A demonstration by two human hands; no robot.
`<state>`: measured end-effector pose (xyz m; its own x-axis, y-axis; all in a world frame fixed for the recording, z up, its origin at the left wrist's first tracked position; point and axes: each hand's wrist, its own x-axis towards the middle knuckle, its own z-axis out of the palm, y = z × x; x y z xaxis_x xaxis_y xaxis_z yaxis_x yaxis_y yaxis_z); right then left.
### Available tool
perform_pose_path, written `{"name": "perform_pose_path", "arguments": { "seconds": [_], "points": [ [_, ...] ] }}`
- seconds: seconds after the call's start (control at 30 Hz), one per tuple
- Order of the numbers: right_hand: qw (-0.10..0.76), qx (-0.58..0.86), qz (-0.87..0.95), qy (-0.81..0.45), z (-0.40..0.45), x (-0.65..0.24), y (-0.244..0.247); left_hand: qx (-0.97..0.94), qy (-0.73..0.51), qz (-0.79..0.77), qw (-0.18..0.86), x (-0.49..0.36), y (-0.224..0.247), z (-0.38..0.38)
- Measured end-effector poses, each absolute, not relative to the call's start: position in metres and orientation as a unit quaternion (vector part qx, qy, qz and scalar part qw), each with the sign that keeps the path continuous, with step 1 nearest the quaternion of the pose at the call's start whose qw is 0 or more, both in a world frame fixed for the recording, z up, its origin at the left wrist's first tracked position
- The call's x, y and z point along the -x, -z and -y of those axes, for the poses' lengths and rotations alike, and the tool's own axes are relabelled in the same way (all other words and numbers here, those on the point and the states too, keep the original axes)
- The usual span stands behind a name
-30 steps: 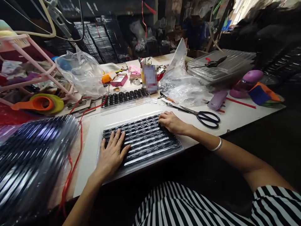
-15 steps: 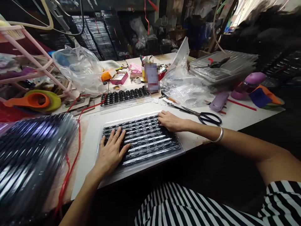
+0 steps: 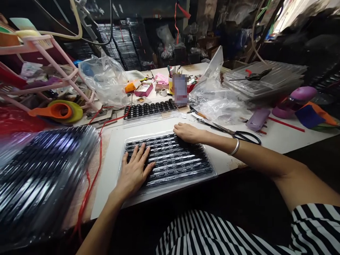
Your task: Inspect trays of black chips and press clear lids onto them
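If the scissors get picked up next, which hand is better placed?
Right hand, probably: the scissors lie on its side, just beyond the right forearm. The left hand is spread over the left part of the tray, farther off.

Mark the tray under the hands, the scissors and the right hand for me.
Tray [image 3: 183, 181]: head view, on its clear front rim.
Scissors [image 3: 233, 133]: head view, near the pivot where blades meet handles.
Right hand [image 3: 189, 132]: head view, on the back of the hand.
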<state>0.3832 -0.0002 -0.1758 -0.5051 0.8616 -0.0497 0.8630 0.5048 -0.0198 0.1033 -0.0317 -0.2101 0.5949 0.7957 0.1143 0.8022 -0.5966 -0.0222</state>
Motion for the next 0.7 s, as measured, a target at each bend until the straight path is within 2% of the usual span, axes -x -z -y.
{"name": "perform_pose_path", "arguments": {
  "seconds": [0.47,0.7],
  "points": [
    [-0.024,-0.499,-0.858,0.121,-0.029,-0.387,0.177,0.894,0.049,0.445,0.022,-0.103,0.208,0.033],
    [-0.113,-0.549,-0.826,0.058,0.032,-0.367,0.183,0.892,0.033,0.450,0.028,-0.105,0.208,0.034]
  ]
}}
